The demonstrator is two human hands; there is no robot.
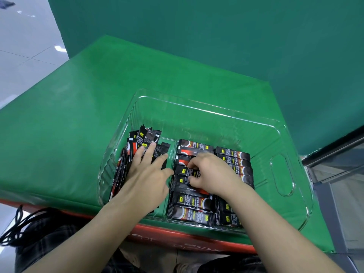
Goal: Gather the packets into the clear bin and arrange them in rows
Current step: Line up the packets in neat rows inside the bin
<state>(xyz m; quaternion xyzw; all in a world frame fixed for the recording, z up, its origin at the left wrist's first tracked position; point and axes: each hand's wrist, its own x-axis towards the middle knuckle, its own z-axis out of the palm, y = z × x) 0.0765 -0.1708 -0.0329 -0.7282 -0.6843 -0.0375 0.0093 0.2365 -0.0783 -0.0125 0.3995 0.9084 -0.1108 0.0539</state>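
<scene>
So basically the right hand (204, 170) pinches one packet (187, 173) lying crosswise in the middle row of the clear bin (283, 174), while the flat, open left hand (149, 174) presses the loose pile (145, 138) just left, those pointing lengthwise away.

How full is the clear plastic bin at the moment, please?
Partly full: the clear plastic bin holds black packets only in its near part; its far part shows green through the bottom.
</scene>
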